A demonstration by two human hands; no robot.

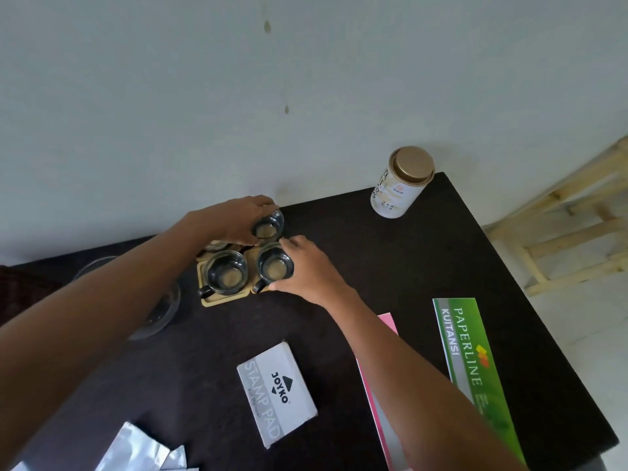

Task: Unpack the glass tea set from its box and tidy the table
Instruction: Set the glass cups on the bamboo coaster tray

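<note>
Several small glass cups with black handles sit on square wooden coasters (211, 301) at the back of the dark table (424, 266). My left hand (238, 215) grips the far right cup (268, 226) from its left side. My right hand (306, 270) holds the near right cup (274, 266), thumb and fingers curled round its right side. The near left cup (226, 273) stands free. A fourth cup (214, 246) is mostly hidden under my left wrist. Under my left forearm lies a larger glass vessel (163, 311), partly covered.
A white tin with a gold lid (401, 183) stands at the table's far right corner. A grey stamp pad box (277, 390), a pink booklet (387, 322), a green receipt book (472, 362) and silver foil wrappers (136, 450) lie nearer. A wooden frame (571, 219) stands right.
</note>
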